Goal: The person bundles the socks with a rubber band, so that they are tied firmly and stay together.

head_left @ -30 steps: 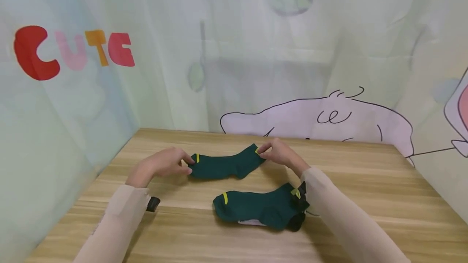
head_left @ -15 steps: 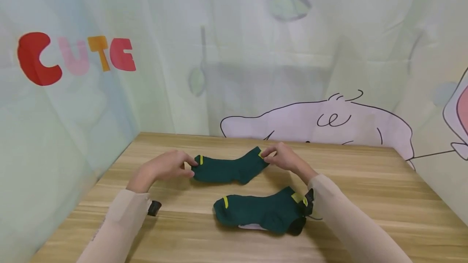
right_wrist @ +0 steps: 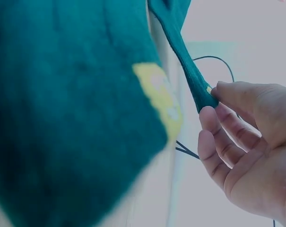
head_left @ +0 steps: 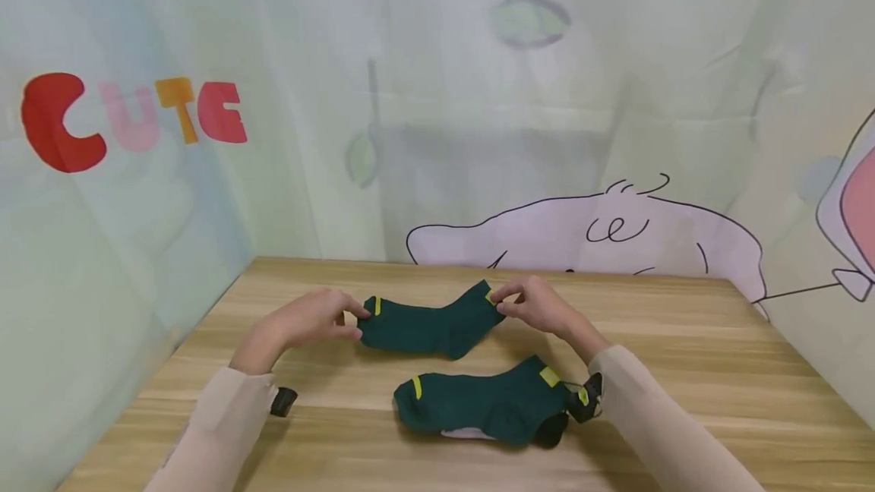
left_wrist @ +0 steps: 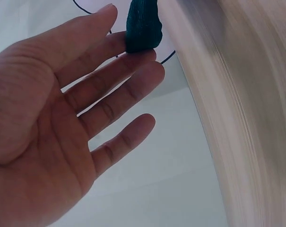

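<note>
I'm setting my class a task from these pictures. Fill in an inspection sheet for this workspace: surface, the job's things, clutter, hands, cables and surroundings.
Surface: pale wood-grain table.
Job's things: far green sock, spanning between the hands; near green sock, closer to the wearer. Each has a yellow toe stripe and a yellow cuff patch.
Clutter: nothing seen for certain; a pale strip and a black patch show at the near green sock's edge, origin unclear.
Hands: left hand touches the far green sock's toe; right hand pinches its cuff.
Cables: thin dark line by the right wrist's black device, possibly a cable; too fine to tell.
Surroundings: printed curtain with CUTE lettering and a cartoon outline.
</note>
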`<state>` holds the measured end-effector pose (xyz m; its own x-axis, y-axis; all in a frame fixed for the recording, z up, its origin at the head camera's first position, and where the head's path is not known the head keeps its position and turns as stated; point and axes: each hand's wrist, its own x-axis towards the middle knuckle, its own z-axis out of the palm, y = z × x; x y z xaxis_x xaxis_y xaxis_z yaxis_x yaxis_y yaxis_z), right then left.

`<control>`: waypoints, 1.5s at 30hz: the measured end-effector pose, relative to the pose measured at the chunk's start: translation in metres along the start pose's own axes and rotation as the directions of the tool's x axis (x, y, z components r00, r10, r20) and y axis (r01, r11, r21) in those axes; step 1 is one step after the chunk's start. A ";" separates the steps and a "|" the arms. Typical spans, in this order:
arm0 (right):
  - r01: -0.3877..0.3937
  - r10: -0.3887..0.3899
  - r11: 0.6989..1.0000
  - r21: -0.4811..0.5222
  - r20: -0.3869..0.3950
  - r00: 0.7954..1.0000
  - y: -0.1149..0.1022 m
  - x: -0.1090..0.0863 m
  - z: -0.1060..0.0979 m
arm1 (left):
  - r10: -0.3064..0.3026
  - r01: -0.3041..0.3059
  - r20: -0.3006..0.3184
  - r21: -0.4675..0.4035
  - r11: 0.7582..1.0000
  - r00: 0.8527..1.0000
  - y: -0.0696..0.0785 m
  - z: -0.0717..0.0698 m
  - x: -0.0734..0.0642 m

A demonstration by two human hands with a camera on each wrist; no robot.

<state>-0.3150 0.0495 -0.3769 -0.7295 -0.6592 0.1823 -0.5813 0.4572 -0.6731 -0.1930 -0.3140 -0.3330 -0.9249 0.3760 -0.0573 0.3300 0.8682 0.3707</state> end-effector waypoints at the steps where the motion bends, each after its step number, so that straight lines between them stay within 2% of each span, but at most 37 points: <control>1: 0.000 0.000 1.000 0.004 -0.002 1.000 0.000 -0.002 0.000 | 0.003 -0.003 -0.001 0.002 1.000 1.000 0.000 0.001 -0.001; 11: -0.041 0.042 0.999 0.016 -0.029 0.999 -0.002 -0.024 0.002 | 0.008 -0.008 -0.004 -0.007 1.000 1.000 0.002 0.010 -0.011; 17: -0.039 0.038 0.999 -0.013 -0.062 0.997 -0.005 -0.035 -0.005 | 0.033 -0.034 -0.018 -0.043 0.998 0.999 0.001 0.005 -0.007; 23: -0.029 0.028 0.999 -0.014 -0.079 0.996 -0.006 -0.043 -0.012 | 0.073 -0.073 -0.002 -0.078 0.994 0.997 0.003 0.000 -0.006; 30: -0.089 0.093 0.995 0.037 -0.119 0.989 -0.007 -0.055 -0.024 | 0.171 -0.170 -0.001 -0.106 0.980 0.985 0.005 -0.006 -0.002; 37: -0.093 0.099 0.994 0.056 -0.123 0.987 -0.006 -0.061 -0.032 | 0.158 -0.158 -0.004 -0.109 0.981 0.987 0.012 -0.012 -0.004; 45: -0.093 0.101 0.992 0.082 -0.098 0.990 -0.013 -0.068 -0.040 | 0.168 -0.170 -0.028 -0.117 0.979 0.985 0.015 -0.013 -0.007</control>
<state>-0.2722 0.1120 -0.3522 -0.8160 -0.5483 0.1829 -0.4796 0.4656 -0.7438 -0.1840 -0.3080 -0.3150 -0.8614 0.5070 0.0316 0.4579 0.7478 0.4807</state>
